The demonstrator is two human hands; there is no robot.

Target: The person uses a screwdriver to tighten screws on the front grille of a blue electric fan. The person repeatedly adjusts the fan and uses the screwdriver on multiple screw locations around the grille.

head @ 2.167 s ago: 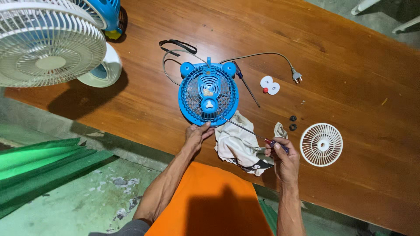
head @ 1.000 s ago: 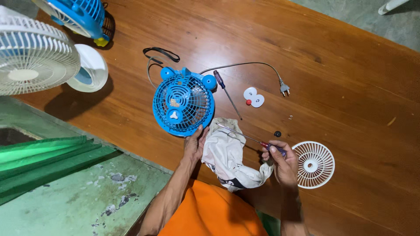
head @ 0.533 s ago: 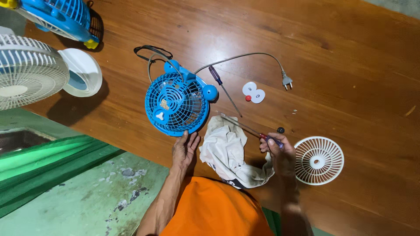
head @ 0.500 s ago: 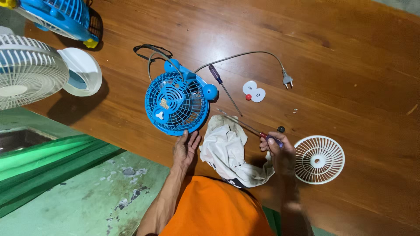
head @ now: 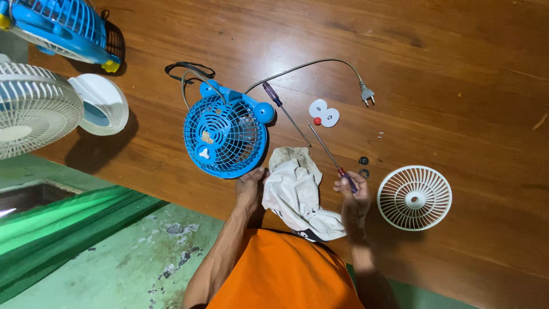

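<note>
A small blue fan (head: 227, 134) lies on the wooden table (head: 446, 68), grille up. My left hand (head: 249, 187) touches its near rim. In my right hand (head: 353, 191) is a screwdriver (head: 330, 154) with a red and purple handle, its shaft pointing away toward two white round parts (head: 324, 113). A white crumpled cloth (head: 297, 191) lies between my hands. A second screwdriver (head: 281, 109) with a purple handle rests beside the fan. The fan's grey cord ends in a plug (head: 366, 93).
A white round fan grille (head: 414, 197) lies right of my right hand, with two small black rings (head: 363, 166) beside it. A white fan (head: 34, 109) and another blue fan (head: 60, 26) stand at the table's left end. Green boards (head: 63, 229) lie on the floor.
The blue fan has been turned and shifted a little under my left hand. My right hand still holds the screwdriver, now angled toward the white round parts. The view has moved closer.
</note>
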